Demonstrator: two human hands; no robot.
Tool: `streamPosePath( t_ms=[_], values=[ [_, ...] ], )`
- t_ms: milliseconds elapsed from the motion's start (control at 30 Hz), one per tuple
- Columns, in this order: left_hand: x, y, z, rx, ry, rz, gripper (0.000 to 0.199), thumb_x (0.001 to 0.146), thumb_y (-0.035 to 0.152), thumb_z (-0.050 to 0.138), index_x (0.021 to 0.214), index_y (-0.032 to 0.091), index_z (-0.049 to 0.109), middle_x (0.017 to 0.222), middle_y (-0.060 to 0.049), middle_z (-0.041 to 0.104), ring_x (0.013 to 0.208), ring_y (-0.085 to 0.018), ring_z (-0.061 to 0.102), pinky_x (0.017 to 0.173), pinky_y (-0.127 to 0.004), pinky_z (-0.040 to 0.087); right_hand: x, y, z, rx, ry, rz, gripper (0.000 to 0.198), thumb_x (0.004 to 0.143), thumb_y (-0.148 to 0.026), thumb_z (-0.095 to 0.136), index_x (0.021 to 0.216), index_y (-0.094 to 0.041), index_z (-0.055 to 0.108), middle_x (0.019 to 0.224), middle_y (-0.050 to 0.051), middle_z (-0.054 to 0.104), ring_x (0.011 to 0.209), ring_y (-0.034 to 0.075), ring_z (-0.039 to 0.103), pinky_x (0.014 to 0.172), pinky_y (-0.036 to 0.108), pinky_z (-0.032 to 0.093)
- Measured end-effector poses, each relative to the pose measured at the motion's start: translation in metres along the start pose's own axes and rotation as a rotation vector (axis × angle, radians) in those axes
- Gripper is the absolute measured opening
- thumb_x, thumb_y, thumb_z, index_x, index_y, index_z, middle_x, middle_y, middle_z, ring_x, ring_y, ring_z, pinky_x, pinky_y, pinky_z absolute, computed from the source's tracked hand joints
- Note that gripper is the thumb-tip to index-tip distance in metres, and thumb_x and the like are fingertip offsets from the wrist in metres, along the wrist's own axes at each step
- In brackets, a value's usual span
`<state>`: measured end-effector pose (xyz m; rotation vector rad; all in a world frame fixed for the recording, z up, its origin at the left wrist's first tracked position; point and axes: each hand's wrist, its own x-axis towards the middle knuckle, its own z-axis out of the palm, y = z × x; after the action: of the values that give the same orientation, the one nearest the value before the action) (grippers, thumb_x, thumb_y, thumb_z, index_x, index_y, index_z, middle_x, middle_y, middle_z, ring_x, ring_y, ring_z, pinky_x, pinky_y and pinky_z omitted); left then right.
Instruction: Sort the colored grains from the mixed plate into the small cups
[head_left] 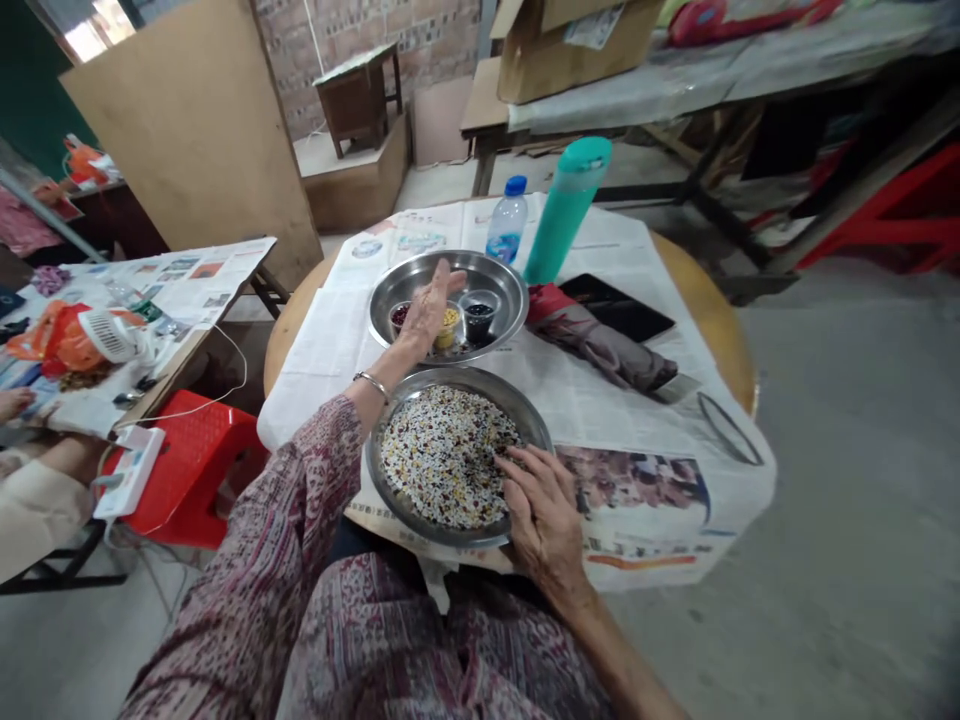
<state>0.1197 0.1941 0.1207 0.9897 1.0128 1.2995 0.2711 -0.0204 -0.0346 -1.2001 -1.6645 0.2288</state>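
Steel near dish (390,480): shallow, round, at the table's near edge, filled with mixed beans (446,455), pale, dark red and yellow.
Beans: likely light, hard, smooth and quick to roll; best pinched singly with fingertips.
Right hand (544,515): palm down on the near dish's right rim, fingers loosely spread, tips touching the beans; whether any bean is pinched cannot be told.
Left hand (431,305): open, fingers together, holding nothing visible, over the far steel dish (502,275).
Small cups (478,318): three in the far dish, with red, yellow and dark contents.
Hidden: the left hand covers part of the cups; its palm side faces away.
Nearby: teal flask (566,210), water bottle (507,222), newspaper (645,500).
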Motion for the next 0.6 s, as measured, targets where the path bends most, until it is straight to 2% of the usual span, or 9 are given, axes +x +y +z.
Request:
streamPosePath(
  t_ms=[67,133,233,333,433,500,600],
  values=[
    [0.007,-0.004,-0.003,0.113,-0.081,0.008,0.040,0.105,0.017,0.033,0.103,-0.004,0.067,0.100,-0.009,0.069,0.131,-0.020,0.050,0.112,-0.029,0.032,0.000,0.000,-0.001,0.004,0.008,0.004,0.033,0.095,-0.021,0.052,0.122,-0.031,0.067,0.125,0.007,0.069,0.125,0.029,0.057,0.105,0.059,0.048],
    [0.011,-0.005,-0.008,0.134,-0.126,-0.008,0.045,0.107,0.019,0.028,0.108,-0.004,0.066,0.103,-0.009,0.069,0.133,-0.022,0.047,0.115,-0.031,0.030,-0.001,0.000,-0.001,0.007,0.016,0.002,0.033,0.095,-0.020,0.052,0.123,-0.030,0.067,0.125,0.008,0.069,0.126,0.029,0.056,0.105,0.059,0.048],
    [0.014,0.000,-0.014,0.060,-0.112,-0.067,0.050,0.110,0.029,0.024,0.117,0.003,0.066,0.107,-0.009,0.070,0.132,-0.023,0.050,0.116,-0.037,0.029,-0.001,0.000,0.000,0.012,0.016,0.009,0.033,0.094,-0.020,0.053,0.122,-0.030,0.068,0.124,0.008,0.069,0.127,0.030,0.056,0.105,0.059,0.049],
    [0.005,0.006,-0.015,-0.059,-0.087,-0.120,0.050,0.110,0.041,0.028,0.115,0.009,0.067,0.110,-0.011,0.071,0.120,-0.024,0.059,0.114,-0.041,0.035,-0.001,0.000,0.000,0.021,0.007,0.020,0.031,0.094,-0.020,0.053,0.118,-0.029,0.069,0.122,0.008,0.070,0.126,0.030,0.056,0.104,0.059,0.048],
    [-0.027,0.002,-0.021,-0.058,-0.126,-0.083,0.027,0.103,0.031,0.050,0.110,0.012,0.067,0.099,-0.009,0.072,0.101,-0.019,0.065,0.102,-0.035,0.046,0.000,-0.001,-0.001,0.037,0.023,0.032,0.027,0.093,-0.020,0.054,0.113,-0.027,0.071,0.119,0.008,0.071,0.125,0.029,0.056,0.105,0.058,0.048],
    [-0.059,-0.007,-0.029,0.092,-0.178,-0.043,0.015,0.092,0.017,0.063,0.105,0.015,0.069,0.088,-0.004,0.070,0.085,-0.013,0.064,0.089,-0.028,0.049,0.000,-0.002,-0.002,0.045,0.026,0.055,0.023,0.094,-0.021,0.053,0.106,-0.026,0.072,0.117,0.007,0.071,0.125,0.028,0.056,0.106,0.057,0.047],
    [-0.107,-0.027,-0.047,0.439,-0.264,0.016,0.010,0.086,0.017,0.066,0.095,0.016,0.071,0.077,-0.001,0.066,0.068,-0.010,0.057,0.071,-0.023,0.047,0.000,-0.003,-0.002,0.052,0.021,0.066,0.021,0.094,-0.021,0.052,0.090,-0.024,0.072,0.113,0.007,0.072,0.125,0.027,0.055,0.107,0.055,0.047]
  ],
)
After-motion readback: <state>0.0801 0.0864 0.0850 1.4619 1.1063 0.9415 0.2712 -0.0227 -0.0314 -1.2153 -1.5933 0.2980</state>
